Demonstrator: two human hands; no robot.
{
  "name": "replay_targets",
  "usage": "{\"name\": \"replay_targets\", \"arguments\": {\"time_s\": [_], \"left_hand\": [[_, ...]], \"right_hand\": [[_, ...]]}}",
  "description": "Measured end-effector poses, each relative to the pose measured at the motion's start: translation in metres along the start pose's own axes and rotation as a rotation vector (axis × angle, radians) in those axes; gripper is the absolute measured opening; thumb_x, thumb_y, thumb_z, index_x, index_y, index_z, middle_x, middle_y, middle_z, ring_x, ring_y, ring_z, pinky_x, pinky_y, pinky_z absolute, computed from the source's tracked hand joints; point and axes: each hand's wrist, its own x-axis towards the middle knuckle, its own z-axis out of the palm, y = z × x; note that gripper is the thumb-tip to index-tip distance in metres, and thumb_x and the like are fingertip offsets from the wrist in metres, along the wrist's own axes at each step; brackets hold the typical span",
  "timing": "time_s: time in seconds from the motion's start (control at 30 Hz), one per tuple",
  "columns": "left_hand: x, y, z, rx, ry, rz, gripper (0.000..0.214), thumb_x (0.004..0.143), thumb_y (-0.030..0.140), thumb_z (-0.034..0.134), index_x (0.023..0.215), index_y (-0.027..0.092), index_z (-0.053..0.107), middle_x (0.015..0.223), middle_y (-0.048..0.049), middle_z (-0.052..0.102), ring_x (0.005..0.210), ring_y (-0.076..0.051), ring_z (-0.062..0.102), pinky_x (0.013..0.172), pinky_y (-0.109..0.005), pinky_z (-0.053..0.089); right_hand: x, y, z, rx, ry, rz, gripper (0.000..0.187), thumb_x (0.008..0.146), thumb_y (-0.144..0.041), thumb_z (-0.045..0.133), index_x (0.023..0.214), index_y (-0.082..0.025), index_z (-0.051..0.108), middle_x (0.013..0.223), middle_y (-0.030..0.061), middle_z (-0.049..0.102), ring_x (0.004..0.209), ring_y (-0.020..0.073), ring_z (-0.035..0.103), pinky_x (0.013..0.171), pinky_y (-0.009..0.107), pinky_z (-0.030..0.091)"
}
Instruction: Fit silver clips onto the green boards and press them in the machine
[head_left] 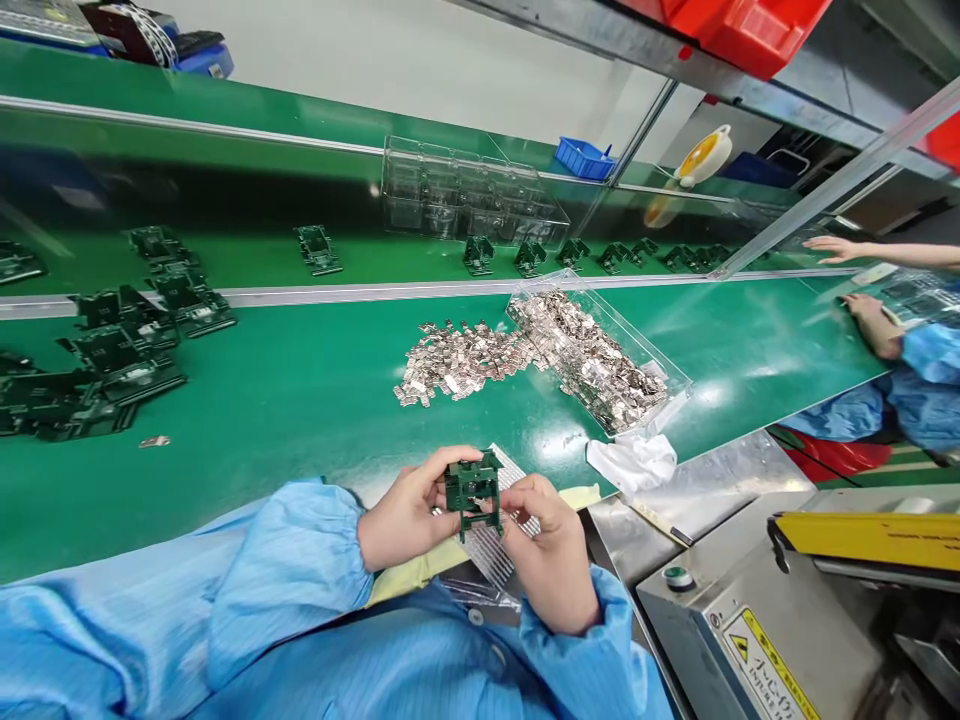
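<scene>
Green work surface fills the middle of the frame, left edge to right; a metal rail crosses it horizontally, with a second green strip behind, in the upper half.

Metal machine housing at lower right, warning label on its top face, yellow bar just above it at the right edge.

Stack of clear plastic trays at upper centre, on the far strip.

Group of dark green plastic frames at mid left, lying loose and overlapping. More single frames stand in a row along the far strip, centre to upper right.

Clear tray right of centre, tilted, full of small silver metal clips. A loose pile of clips lies on the surface touching the tray's left end.

White cloth just below the tray's near end.

A second person's hands and blue sleeve at the right edge, well apart from the wearer's.

Lower centre: left hand and right hand, both in light blue sleeves, hold one dark green frame between them. Left fingers curl around its left side, thumb on the front. Right fingers close on its right side. Whether the right fingertips also pinch a clip: cannot tell. Frame upright, held above a perforated metal plate, near the bottom edge of the surface.
</scene>
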Motion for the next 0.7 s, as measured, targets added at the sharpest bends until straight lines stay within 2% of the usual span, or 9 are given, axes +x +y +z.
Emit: {"name": "replay_targets", "arguments": {"time_s": [0.13, 0.23, 0.33, 0.47, 0.57, 0.7], "left_hand": [[-0.001, 0.000, -0.002, 0.035, -0.064, 0.037, 0.051, 0.077, 0.020, 0.068, 0.123, 0.020, 0.046, 0.091, -0.0023, 0.065, 0.073, -0.011, 0.065, 0.066, -0.020, 0.052], [-0.002, 0.000, -0.004, 0.043, -0.113, 0.070, 0.050, 0.080, 0.017, 0.064, 0.126, 0.021, 0.044, 0.096, -0.0040, 0.065, 0.079, -0.013, 0.066, 0.069, -0.021, 0.053], [-0.003, 0.001, -0.005, 0.069, -0.129, 0.087, 0.046, 0.084, 0.020, 0.060, 0.128, 0.019, 0.045, 0.093, -0.0055, 0.065, 0.076, -0.014, 0.065, 0.066, -0.021, 0.052], [-0.004, 0.000, -0.005, 0.124, -0.102, 0.077, 0.036, 0.090, 0.027, 0.053, 0.125, 0.018, 0.048, 0.080, -0.0025, 0.061, 0.060, -0.010, 0.057, 0.053, -0.019, 0.045], [-0.004, 0.000, -0.003, 0.189, -0.051, 0.052, 0.032, 0.091, 0.026, 0.049, 0.123, 0.018, 0.048, 0.071, 0.0012, 0.054, 0.051, -0.008, 0.046, 0.048, -0.018, 0.036], [-0.006, 0.002, 0.000, 0.224, -0.002, 0.023, 0.030, 0.090, 0.024, 0.049, 0.120, 0.016, 0.049, 0.066, 0.0040, 0.047, 0.048, -0.007, 0.037, 0.045, -0.019, 0.029]], "right_hand": [[0.000, -0.001, 0.004, -0.033, -0.025, 0.025, 0.012, 0.081, -0.018, 0.059, 0.071, -0.018, 0.067, 0.069, 0.0017, 0.055, 0.069, 0.0171, 0.051, 0.061, 0.028, 0.039], [-0.001, 0.000, 0.007, -0.043, 0.013, 0.036, 0.017, 0.082, -0.019, 0.058, 0.065, -0.018, 0.061, 0.066, 0.0007, 0.053, 0.066, 0.0163, 0.049, 0.060, 0.027, 0.038], [-0.002, 0.001, 0.011, -0.046, 0.056, 0.062, 0.022, 0.082, -0.023, 0.059, 0.061, -0.019, 0.056, 0.063, -0.0004, 0.050, 0.062, 0.0150, 0.046, 0.056, 0.026, 0.036], [-0.005, 0.003, 0.016, -0.005, 0.112, 0.112, 0.025, 0.083, -0.031, 0.063, 0.061, -0.019, 0.058, 0.062, -0.0010, 0.050, 0.056, 0.0131, 0.043, 0.050, 0.024, 0.034], [-0.008, 0.004, 0.021, 0.069, 0.138, 0.163, 0.017, 0.083, -0.030, 0.063, 0.070, -0.019, 0.064, 0.069, 0.0003, 0.053, 0.060, 0.0137, 0.048, 0.054, 0.025, 0.039], [-0.012, 0.005, 0.027, 0.318, 0.146, 0.295, 0.012, 0.079, -0.029, 0.068, 0.081, -0.019, 0.061, 0.080, 0.0019, 0.058, 0.067, 0.0148, 0.055, 0.058, 0.025, 0.046]]}}
